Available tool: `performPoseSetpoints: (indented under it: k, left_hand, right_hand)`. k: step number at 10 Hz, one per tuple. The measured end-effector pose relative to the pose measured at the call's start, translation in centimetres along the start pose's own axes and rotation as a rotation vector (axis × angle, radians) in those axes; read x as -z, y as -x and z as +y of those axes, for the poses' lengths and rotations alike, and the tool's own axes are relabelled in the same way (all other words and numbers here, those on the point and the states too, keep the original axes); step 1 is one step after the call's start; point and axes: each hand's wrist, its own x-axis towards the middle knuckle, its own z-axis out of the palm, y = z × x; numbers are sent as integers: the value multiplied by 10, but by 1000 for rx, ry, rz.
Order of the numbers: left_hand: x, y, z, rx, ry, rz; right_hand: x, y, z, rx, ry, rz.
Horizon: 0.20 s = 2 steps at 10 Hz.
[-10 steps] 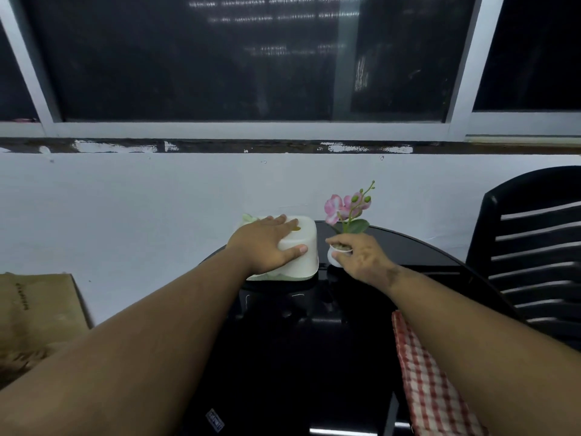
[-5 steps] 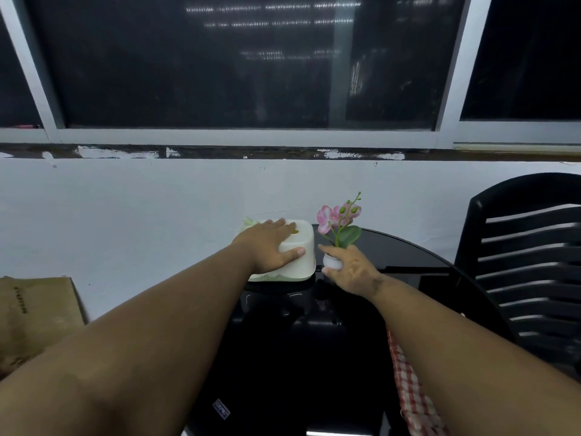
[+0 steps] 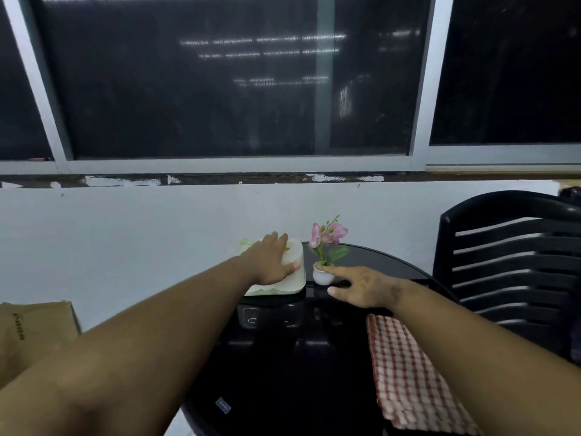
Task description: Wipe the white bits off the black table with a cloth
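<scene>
The round black table [image 3: 283,372] fills the lower middle of the head view. A red-and-white checked cloth [image 3: 405,372] lies flat on its right side, partly under my right forearm. My left hand [image 3: 270,262] lies over a white box [image 3: 295,278] at the table's far edge, fingers across the top and thumb on the near side. My right hand [image 3: 361,286] hovers just right of a small white flower pot [image 3: 322,275], fingers apart, with the index fingertip at the pot's rim. I cannot make out any white bits on the glossy top.
A black slatted plastic chair [image 3: 509,262] stands close to the table's right side. A brown cardboard box [image 3: 34,335] sits on the floor at left. The white wall and dark windows are right behind the table. A small sticker [image 3: 223,405] marks the table's near left.
My right hand has let go of the flower pot and drawn back to its right with fingers spread. The pot now stands on the table. My left hand stays on the white box.
</scene>
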Motion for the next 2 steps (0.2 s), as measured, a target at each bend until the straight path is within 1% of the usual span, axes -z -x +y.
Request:
performPoseSetpoints:
  k: [1, 2]
  left_hand:
    - [3, 32, 15, -45, 40, 88]
    - [-8, 98, 18, -93, 133, 209]
  right_hand:
    - [0, 32, -2, -21, 45, 48]
    - [-9, 93, -18, -8, 121, 129]
